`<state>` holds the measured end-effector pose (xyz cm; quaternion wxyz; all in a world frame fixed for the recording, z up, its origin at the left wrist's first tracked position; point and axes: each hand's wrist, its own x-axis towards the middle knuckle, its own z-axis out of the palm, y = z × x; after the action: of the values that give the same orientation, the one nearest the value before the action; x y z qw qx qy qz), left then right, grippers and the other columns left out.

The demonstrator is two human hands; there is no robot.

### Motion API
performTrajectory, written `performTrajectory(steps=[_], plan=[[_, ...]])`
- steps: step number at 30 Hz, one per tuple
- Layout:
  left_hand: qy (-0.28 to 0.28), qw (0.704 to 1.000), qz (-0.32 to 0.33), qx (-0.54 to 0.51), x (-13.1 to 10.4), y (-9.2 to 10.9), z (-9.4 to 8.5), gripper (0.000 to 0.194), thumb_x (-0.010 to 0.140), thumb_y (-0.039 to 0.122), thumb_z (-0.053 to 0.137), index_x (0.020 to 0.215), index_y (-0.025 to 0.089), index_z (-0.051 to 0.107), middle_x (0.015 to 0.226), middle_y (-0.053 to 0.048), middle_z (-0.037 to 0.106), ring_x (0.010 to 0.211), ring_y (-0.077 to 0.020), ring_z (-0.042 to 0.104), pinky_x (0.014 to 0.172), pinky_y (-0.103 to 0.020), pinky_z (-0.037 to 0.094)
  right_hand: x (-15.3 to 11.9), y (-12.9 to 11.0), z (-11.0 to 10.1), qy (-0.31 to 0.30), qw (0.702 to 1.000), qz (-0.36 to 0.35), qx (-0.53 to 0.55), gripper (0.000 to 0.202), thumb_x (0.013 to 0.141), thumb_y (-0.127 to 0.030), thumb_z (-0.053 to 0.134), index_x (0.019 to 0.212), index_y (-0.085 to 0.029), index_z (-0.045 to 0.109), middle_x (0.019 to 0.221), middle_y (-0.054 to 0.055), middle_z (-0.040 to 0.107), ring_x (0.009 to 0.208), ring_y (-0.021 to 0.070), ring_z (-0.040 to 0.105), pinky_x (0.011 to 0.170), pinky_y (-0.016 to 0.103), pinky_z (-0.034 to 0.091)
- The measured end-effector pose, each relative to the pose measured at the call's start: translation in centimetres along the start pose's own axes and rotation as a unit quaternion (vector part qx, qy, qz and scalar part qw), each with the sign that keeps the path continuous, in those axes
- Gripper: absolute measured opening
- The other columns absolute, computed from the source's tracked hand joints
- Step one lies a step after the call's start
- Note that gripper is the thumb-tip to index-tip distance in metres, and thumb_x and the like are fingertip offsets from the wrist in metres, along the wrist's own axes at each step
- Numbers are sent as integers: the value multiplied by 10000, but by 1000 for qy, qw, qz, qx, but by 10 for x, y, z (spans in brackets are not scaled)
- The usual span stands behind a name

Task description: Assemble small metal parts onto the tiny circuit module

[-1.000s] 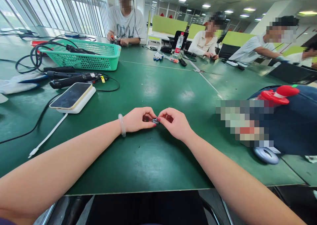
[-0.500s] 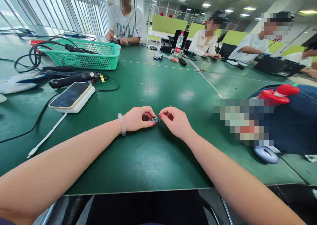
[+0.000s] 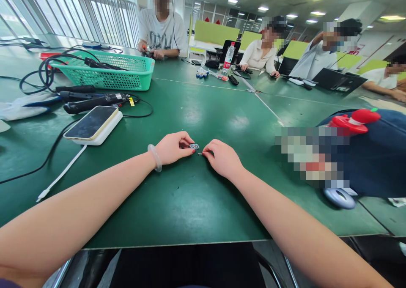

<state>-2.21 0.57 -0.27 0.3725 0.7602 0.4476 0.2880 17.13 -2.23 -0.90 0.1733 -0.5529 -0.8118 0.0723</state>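
Observation:
My left hand (image 3: 174,147), with a pale bracelet (image 3: 154,157) at its wrist, pinches a small circuit board (image 3: 194,146) between thumb and fingers. The board is dark with light markings and pokes out past the fingertips. Just to its right, my right hand (image 3: 222,157) is closed in a pinch on a tiny thin light-coloured piece (image 3: 199,154), too small to name. The piece points left towards the board, and a narrow gap separates them. Both hands are low over the green table (image 3: 177,203).
Left of my hands, a phone (image 3: 91,122) lies on a white box with a cable, near black handheld tools (image 3: 95,102) and a green basket (image 3: 127,78). A dark blue bag (image 3: 377,152) lies at the right. Across the table stands a bottle (image 3: 228,58); several people sit beyond.
My left hand has shifted slightly left and up with the circuit board. In my right hand a tiny thin piece now shows, apart from the board. A person at back right has raised an arm.

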Motion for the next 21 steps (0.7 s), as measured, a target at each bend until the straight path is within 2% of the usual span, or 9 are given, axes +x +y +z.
performTrajectory(steps=[3, 7, 17, 21], plan=[[0, 1000, -1, 1, 0, 1, 0, 232, 690, 322, 663, 849, 172, 587, 853, -39, 708, 781, -171, 662, 727, -303, 507, -1, 1, -2, -18, 1000, 14, 20, 171, 839, -187, 505, 749, -197, 650, 841, 24, 607, 789, 135, 549, 693, 252, 400], [-4, 1000, 2, -5, 0, 1, 0, 226, 691, 310, 663, 849, 170, 582, 852, -35, 707, 767, -163, 658, 708, -290, 504, -3, 2, -5, -39, 995, 66, 60, 141, 798, -215, 539, 698, -205, 638, 781, 3, 606, 694, 116, 526, 619, 234, 383], [-9, 1000, 7, 2, -1, -1, 0, 223, 698, 307, 660, 856, 167, 588, 846, -35, 709, 760, -157, 658, 700, -284, 503, 3, 5, -5, -21, 986, 134, 93, 145, 752, -239, 532, 654, -214, 636, 737, -15, 643, 636, 109, 533, 572, 225, 370], [-8, 1000, 8, 12, 0, -1, -1, 238, 697, 332, 661, 855, 169, 592, 840, -38, 710, 761, -161, 659, 709, -292, 505, 4, 7, -3, -6, 990, 119, 81, 147, 768, -234, 525, 677, -216, 639, 769, -9, 644, 659, 113, 536, 587, 230, 372]])
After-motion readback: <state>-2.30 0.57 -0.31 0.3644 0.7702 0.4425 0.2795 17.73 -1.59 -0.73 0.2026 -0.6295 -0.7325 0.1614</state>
